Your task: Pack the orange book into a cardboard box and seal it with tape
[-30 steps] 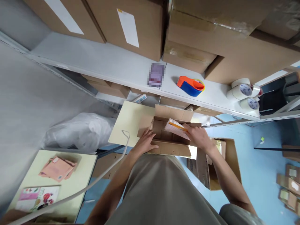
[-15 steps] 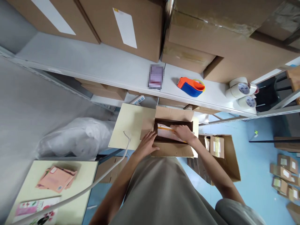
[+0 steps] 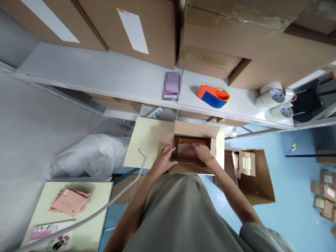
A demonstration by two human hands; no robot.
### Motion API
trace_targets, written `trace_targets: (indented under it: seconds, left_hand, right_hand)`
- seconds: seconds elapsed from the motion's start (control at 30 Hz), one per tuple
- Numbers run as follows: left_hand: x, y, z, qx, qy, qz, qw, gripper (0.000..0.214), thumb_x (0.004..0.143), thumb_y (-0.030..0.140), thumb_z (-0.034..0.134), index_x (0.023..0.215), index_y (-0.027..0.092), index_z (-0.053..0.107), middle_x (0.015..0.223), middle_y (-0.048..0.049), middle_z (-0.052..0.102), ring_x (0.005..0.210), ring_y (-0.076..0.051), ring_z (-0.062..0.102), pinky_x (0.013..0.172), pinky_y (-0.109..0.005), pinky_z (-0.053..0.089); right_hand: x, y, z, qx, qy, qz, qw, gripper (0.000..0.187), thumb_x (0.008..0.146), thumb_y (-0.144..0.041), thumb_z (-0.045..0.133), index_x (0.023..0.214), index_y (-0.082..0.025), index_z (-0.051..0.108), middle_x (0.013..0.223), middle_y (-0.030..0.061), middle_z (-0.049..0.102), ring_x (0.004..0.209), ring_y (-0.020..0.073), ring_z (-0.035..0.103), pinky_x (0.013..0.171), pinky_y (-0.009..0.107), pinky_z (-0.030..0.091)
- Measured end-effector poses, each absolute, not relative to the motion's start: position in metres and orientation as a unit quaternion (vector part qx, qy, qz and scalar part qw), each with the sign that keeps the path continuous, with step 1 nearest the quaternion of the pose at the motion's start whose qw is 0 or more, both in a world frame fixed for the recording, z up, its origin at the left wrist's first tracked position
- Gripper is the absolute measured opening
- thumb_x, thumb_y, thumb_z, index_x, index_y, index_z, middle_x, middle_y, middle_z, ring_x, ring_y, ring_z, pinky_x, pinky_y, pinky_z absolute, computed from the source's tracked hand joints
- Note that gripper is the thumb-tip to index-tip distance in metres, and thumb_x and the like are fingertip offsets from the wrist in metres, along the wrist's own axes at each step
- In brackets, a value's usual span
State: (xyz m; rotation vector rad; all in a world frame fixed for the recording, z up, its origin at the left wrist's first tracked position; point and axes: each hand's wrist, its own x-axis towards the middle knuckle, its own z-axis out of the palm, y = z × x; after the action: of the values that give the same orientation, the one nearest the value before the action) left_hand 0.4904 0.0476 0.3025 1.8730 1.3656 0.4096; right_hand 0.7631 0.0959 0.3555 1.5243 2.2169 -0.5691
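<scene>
An open cardboard box (image 3: 196, 129) sits on a pale yellow tabletop in front of me, its flaps folded outward. My left hand (image 3: 164, 159) grips its left near corner, fingers over the left edge and thumb spread toward the near flap. Inside the box, a flat item like a booklet or packet with an orange band (image 3: 185, 150) lies low down. Reaching in from the right, my right hand (image 3: 202, 152) rests on this item with its fingers stretched out; their tips are partly hard to see in the shadow.
A white shelf (image 3: 118, 75) beyond holds large cartons (image 3: 141, 31), an orange-and-blue tape dispenser (image 3: 214, 96) and tape rolls (image 3: 274, 99). Pink envelopes (image 3: 69, 201) lie on a side table at lower left. A larger open carton (image 3: 259, 185) stands to the right. A pale cable (image 3: 118, 194) crosses the left side.
The flat item has gone from slanting near the box opening to lying deeper inside. My right hand has moved down with it. My left hand stays at the box's left edge.
</scene>
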Motion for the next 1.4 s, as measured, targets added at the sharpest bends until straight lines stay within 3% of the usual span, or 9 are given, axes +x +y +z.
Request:
trace_targets:
  seconds: [0.13,0.23,0.53,0.73,0.9,1.03,1.13,1.27,1.4]
  left_hand:
    - [0.479,0.059,0.293,0.607,0.668,0.253,0.348,0.087,0.087,0.052,0.084,0.16,0.02,0.048,0.169,-0.0221,0.044,0.162,-0.041,0.037,0.133,-0.059,0.034]
    - [0.47,0.066,0.29,0.483,0.727,0.273,0.404,0.088,0.089,0.062,0.078,0.158,0.016,0.048,0.16,-0.025,0.055,0.153,-0.042,0.051,0.127,-0.06,0.042]
    - [0.514,0.06,0.361,0.629,0.57,0.247,0.467,0.07,0.1,0.059,0.066,0.16,0.026,0.05,0.162,-0.0143,0.058,0.142,-0.03,0.064,0.118,-0.045,0.054]
    - [0.535,0.057,0.359,0.712,0.517,0.026,0.475,0.108,0.071,0.063,0.093,0.162,0.022,0.052,0.17,-0.0168,0.05,0.158,-0.04,0.046,0.128,-0.049,0.044]
    - [0.538,0.079,0.339,0.704,0.608,0.064,0.362,0.077,0.096,0.051,0.076,0.161,0.022,0.049,0.152,-0.0177,0.067,0.138,-0.038,0.067,0.114,-0.049,0.057]
    - [0.546,0.113,0.329,0.734,0.632,0.162,0.186,0.107,0.09,0.036,0.084,0.173,0.012,0.02,0.169,-0.0304,0.041,0.158,-0.044,0.044,0.122,-0.055,0.049]
    - [0.548,0.131,0.329,0.784,0.575,0.174,0.155,0.114,0.089,0.033,0.085,0.175,0.015,0.012,0.176,-0.0295,0.027,0.165,-0.045,0.03,0.128,-0.057,0.043]
    - [0.541,0.129,0.327,0.794,0.562,0.174,0.153,0.08,0.094,0.027,0.079,0.165,0.019,0.043,0.165,-0.0236,0.044,0.156,-0.042,0.046,0.124,-0.054,0.048]
    - [0.531,0.105,0.311,0.787,0.556,0.176,0.204,0.017,0.104,0.028,0.064,0.117,0.024,0.074,0.128,-0.0112,0.068,0.122,-0.029,0.07,0.109,-0.044,0.059]
  right_hand:
    - [0.796,0.076,0.372,0.605,0.782,-0.15,-0.015,0.043,0.112,-0.019,0.041,0.149,-0.017,0.064,0.159,0.0183,0.061,0.155,0.0293,0.049,0.125,0.049,0.043]
    - [0.833,0.058,0.37,0.669,0.722,-0.127,-0.123,0.042,0.114,-0.034,0.047,0.146,-0.018,0.066,0.162,0.0188,0.057,0.157,0.0339,0.046,0.126,0.055,0.044]
    - [0.9,0.018,0.317,0.702,0.616,-0.326,-0.145,0.058,0.102,-0.048,0.065,0.157,-0.027,0.061,0.169,0.0184,0.047,0.158,0.0375,0.046,0.121,0.054,0.05]
    - [0.899,0.02,0.315,0.691,0.576,-0.408,-0.158,0.067,0.102,-0.065,0.06,0.157,-0.028,0.061,0.168,0.0166,0.051,0.162,0.0356,0.041,0.127,0.055,0.042]
    - [0.9,0.027,0.312,0.685,0.504,-0.467,-0.243,0.07,0.106,-0.076,0.041,0.138,-0.023,0.075,0.148,0.0148,0.071,0.147,0.0333,0.059,0.123,0.052,0.047]
    - [0.895,0.031,0.303,0.696,0.484,-0.442,-0.293,0.078,0.102,-0.083,0.04,0.121,-0.017,0.077,0.122,0.0172,0.081,0.119,0.0341,0.075,0.102,0.048,0.062]
    - [0.889,0.03,0.301,0.713,0.478,-0.398,-0.325,0.078,0.097,-0.084,0.053,0.134,-0.017,0.069,0.126,0.0213,0.079,0.105,0.0343,0.08,0.087,0.045,0.066]
    - [0.883,0.029,0.307,0.728,0.456,-0.358,-0.367,0.092,0.098,-0.078,0.057,0.167,-0.017,0.042,0.142,0.0263,0.071,0.109,0.0345,0.081,0.084,0.043,0.067]
    - [0.88,0.03,0.307,0.712,0.469,-0.375,-0.364,0.09,0.1,-0.074,0.057,0.17,-0.019,0.041,0.153,0.0251,0.064,0.122,0.0347,0.077,0.087,0.041,0.067]
